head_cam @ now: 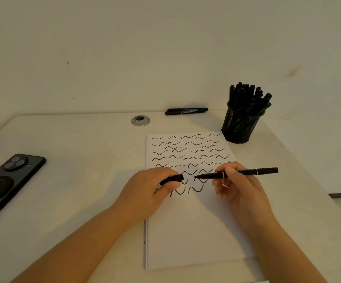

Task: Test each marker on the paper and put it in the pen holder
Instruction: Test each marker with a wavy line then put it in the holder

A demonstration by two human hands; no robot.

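My right hand (238, 185) grips an uncapped black marker (247, 173) held level above the paper (196, 231), its tip pointing left. My left hand (151, 187) pinches the marker's black cap (172, 179), whose open end faces the tip with a small gap between them. The white sheet carries several rows of black squiggles across its upper half. A black mesh pen holder (240, 127) packed with several black markers stands beyond the paper's far right corner. Two capped black markers (186, 111) lie side by side at the table's back edge.
A black phone (6, 180) lies face down at the table's left. A round grey cable grommet (140, 120) sits in the tabletop near the back. A pale wall rises right behind the table. The table's right edge runs close to the pen holder.
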